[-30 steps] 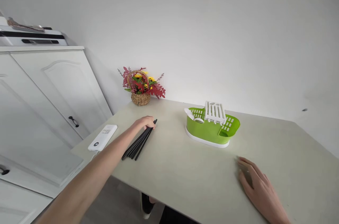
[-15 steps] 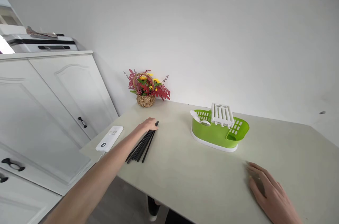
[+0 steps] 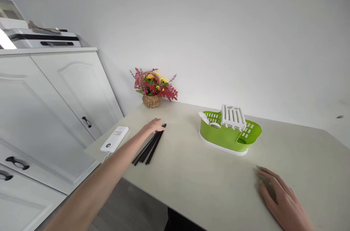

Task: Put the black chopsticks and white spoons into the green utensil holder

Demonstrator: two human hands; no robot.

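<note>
Reaching across the table, my left hand (image 3: 155, 125) closes around the far ends of several black chopsticks (image 3: 152, 146). Their near ends fan out towards the front edge, and my palm hides part of the bundle. My right hand (image 3: 279, 192) rests on the tabletop at the lower right, thumb and fingers apart, with nothing in it. Between the hands stands a green cutlery holder (image 3: 218, 138) with a white base. Two white spoons (image 3: 209, 121) lean in its left part, and a white slotted rack (image 3: 233, 117) sits across its top.
A wicker basket of artificial flowers (image 3: 151, 100) stands at the back left against the wall. A white power bank (image 3: 115, 139) with a cable lies near the left edge. White cabinets (image 3: 68, 89) adjoin the table, with a suitcase (image 3: 45, 38) on top.
The near ends of the chopsticks lie closer together than before, with my left hand still on them. The view has shifted slightly; my right hand stays on the table.
</note>
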